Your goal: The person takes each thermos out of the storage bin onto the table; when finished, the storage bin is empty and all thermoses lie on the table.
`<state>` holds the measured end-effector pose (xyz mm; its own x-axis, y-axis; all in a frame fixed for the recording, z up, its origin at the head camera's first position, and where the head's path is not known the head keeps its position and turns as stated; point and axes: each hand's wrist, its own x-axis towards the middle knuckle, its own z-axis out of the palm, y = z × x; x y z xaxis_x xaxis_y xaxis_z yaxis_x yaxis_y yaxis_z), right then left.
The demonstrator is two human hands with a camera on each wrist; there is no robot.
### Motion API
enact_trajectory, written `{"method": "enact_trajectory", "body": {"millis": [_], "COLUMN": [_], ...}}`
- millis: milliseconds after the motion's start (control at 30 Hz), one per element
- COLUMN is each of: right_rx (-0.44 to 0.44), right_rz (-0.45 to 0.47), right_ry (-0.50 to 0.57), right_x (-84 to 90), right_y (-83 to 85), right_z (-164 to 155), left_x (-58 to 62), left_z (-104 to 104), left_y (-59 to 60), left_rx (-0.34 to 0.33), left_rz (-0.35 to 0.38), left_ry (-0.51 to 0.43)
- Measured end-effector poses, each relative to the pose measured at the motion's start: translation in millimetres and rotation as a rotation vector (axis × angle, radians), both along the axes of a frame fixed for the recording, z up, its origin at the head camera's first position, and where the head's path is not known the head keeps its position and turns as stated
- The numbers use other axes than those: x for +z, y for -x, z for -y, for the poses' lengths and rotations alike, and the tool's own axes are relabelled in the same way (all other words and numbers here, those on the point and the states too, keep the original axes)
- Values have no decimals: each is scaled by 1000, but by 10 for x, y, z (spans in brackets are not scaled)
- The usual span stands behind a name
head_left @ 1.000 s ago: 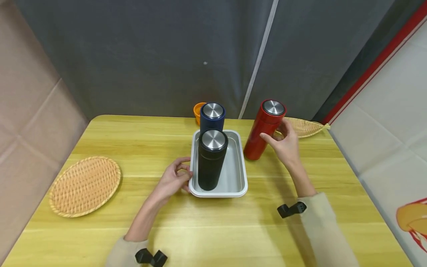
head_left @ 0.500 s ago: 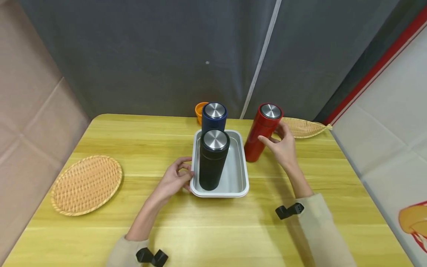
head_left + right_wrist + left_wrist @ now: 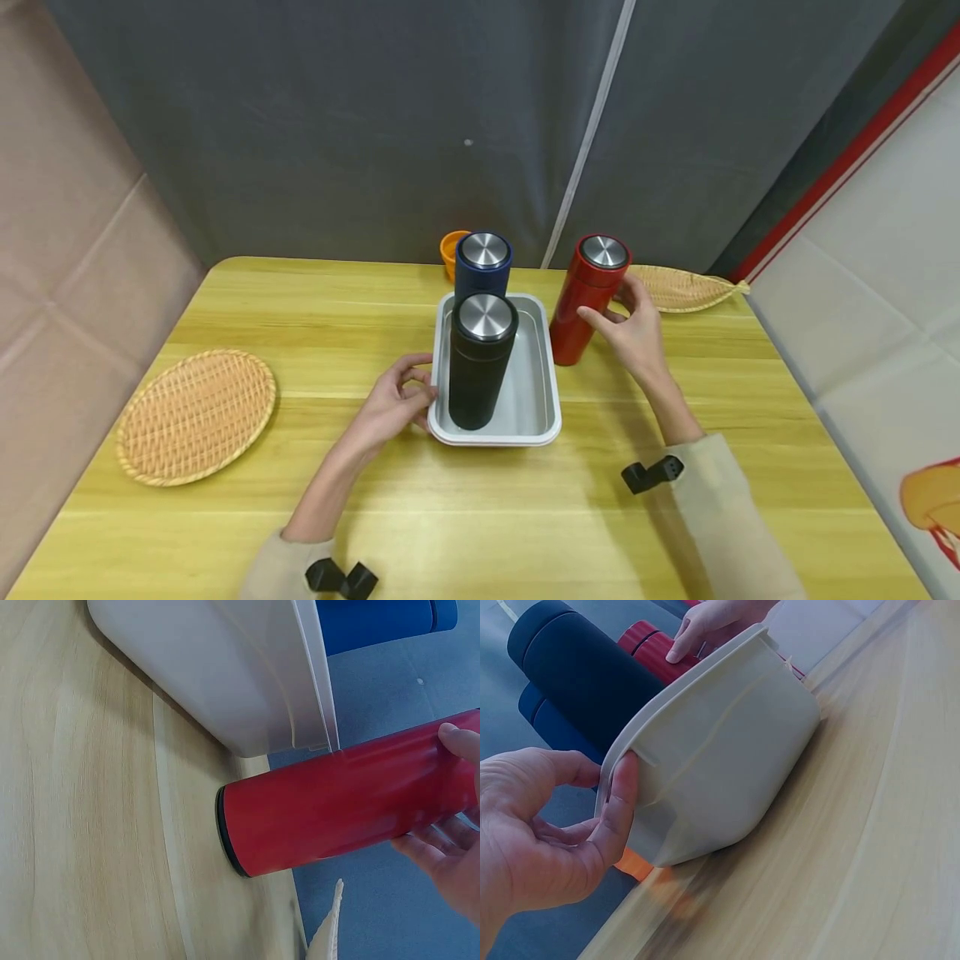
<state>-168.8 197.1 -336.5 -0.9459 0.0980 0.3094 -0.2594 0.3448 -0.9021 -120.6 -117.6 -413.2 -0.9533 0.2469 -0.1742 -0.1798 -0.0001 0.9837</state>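
My left hand (image 3: 393, 396) pinches the left rim of a white rectangular tray (image 3: 534, 429), thumb and fingers on either side of the edge in the left wrist view. Inside the tray stand a black thermos flask (image 3: 477, 375) in front and a blue thermos flask (image 3: 480, 279) behind it, partly hidden. My right hand (image 3: 633, 329) grips a red thermos flask (image 3: 585, 300) around its upper body, just outside the tray's right side. In the right wrist view the red flask's dark base ring (image 3: 231, 832) is close to the tabletop, and its side overlaps the tray rim.
A round woven tray (image 3: 198, 417) lies at the left of the wooden table (image 3: 480, 517). An orange cup (image 3: 450, 250) shows behind the blue flask. A fish-shaped woven basket (image 3: 682, 289) lies at the back right. A dark curtain (image 3: 337, 142) hangs behind the table.
The red flask's top has shifted left with my right hand, leaving it a little more upright. My left hand stays on the tray rim. The head view has shifted slightly.
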Motion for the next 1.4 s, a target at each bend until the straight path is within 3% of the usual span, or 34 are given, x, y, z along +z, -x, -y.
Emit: {"method": "enact_trajectory", "body": {"millis": [300,633,833,1167,1400], "right_rx": [23,69,84,79,128], "right_rz": [-3,19,2,-50,-76], "right_ry": [-2,-48,29,71,125], "right_x": [-25,-263,-217,-403,-469], "right_y": [-1,121,26,77,2], "right_z": [-29,-180,-131,-294,-385], "left_x": [0,-16,-15,-11,-4], "left_z": [9,14,7,-3,4], "left_y": [1,1,6,10,5], "left_rx": [-7,-9,-13,-16,-8], "left_rz": [-4,8,10,16,23], "left_ry": [-8,-3,-12,-20,-24]}}
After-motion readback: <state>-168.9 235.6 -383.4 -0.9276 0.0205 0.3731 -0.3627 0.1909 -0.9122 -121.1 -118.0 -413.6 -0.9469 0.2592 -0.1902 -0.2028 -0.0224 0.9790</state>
